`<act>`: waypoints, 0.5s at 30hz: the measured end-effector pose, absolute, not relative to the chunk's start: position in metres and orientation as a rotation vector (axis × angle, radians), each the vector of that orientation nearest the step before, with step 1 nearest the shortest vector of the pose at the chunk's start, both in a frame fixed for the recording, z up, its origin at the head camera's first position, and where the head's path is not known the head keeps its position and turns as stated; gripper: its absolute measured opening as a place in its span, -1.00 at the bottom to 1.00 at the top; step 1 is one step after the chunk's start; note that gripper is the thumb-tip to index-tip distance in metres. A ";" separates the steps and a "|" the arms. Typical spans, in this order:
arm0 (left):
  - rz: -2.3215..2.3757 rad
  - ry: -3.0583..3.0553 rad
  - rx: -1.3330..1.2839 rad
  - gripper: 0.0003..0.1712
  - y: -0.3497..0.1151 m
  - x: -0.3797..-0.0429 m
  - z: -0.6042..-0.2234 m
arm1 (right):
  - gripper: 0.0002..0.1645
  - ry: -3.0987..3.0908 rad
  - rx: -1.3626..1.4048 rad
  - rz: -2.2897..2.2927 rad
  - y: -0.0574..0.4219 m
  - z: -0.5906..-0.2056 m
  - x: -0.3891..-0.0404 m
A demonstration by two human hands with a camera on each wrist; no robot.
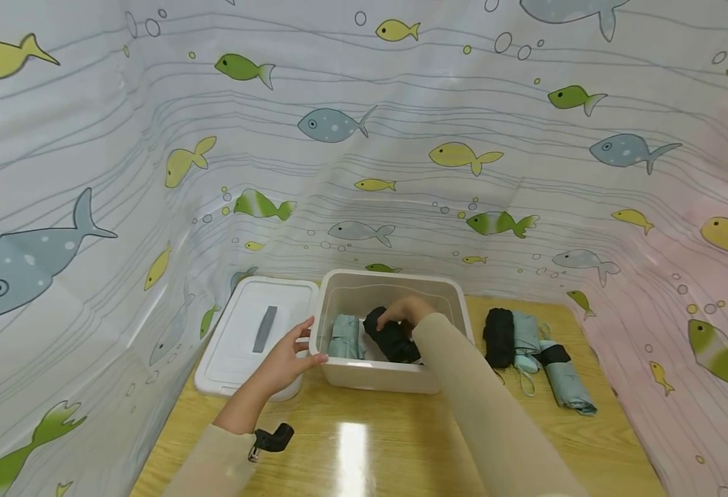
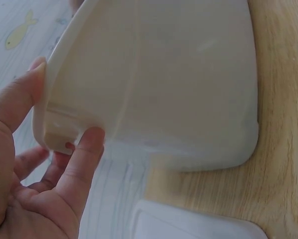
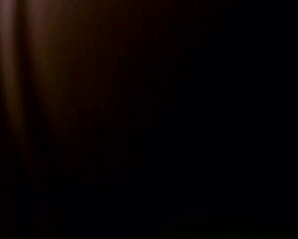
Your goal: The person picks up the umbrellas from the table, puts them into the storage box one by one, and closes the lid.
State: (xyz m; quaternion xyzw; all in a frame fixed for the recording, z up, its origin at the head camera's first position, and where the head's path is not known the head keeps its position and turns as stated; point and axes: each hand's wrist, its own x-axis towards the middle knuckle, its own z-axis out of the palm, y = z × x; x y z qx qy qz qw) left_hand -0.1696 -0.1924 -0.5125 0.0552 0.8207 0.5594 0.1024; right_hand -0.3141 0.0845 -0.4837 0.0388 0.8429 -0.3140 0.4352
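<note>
A white plastic bin [image 1: 382,379] stands on the wooden table. My left hand [image 1: 284,364] grips its front left corner, thumb at the rim; the left wrist view shows that hand [image 2: 44,174] close up against the bin's wall [image 2: 179,79]. Inside the bin, my right hand [image 1: 412,310] holds a black folded umbrella [image 1: 390,339], fingers curled over its upper part. A pale blue-green folded umbrella [image 1: 344,336] lies at the bin's left end. The right wrist view is almost wholly dark.
The white lid [image 1: 230,359] with a grey handle lies left of the bin. To the right, a black folded umbrella [image 1: 498,338], a pale blue-green one [image 1: 526,333] and another with a black band [image 1: 566,381] lie on the table [image 1: 314,442]. A fish-print curtain [image 1: 401,228] surrounds it.
</note>
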 end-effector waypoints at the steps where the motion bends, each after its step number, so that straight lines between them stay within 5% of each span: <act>1: 1.651 2.424 0.161 0.04 -0.192 -0.170 -0.513 | -0.06 2.114 0.088 -0.756 0.084 -0.484 -0.314; 15: 1.660 2.430 0.190 0.05 -0.192 -0.168 -0.512 | -0.10 2.144 0.066 -0.834 0.068 -0.515 -0.311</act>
